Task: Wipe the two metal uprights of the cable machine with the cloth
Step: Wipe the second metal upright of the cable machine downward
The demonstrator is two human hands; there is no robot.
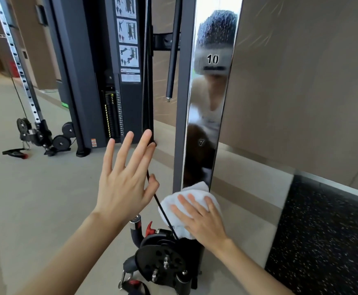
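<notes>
The near upright [211, 99] is a shiny chrome post marked 10 and 7, rising at centre right. My right hand [203, 220] presses a white cloth [193, 191] flat against its lower end, just above the black pulley carriage [163, 258]. My left hand [124, 177] hovers to the left with fingers spread, holding nothing, its thumb close to the black cable [159, 203]. The second upright [17, 67], a perforated metal post, leans at the far left.
The dark weight stack tower [101, 71] with instruction stickers stands between the uprights. A black bar [173, 50] hangs beside the near post. Pulleys and a handle [16, 153] lie on the beige floor at left. Speckled black mat [322, 241] and a brown wall at right.
</notes>
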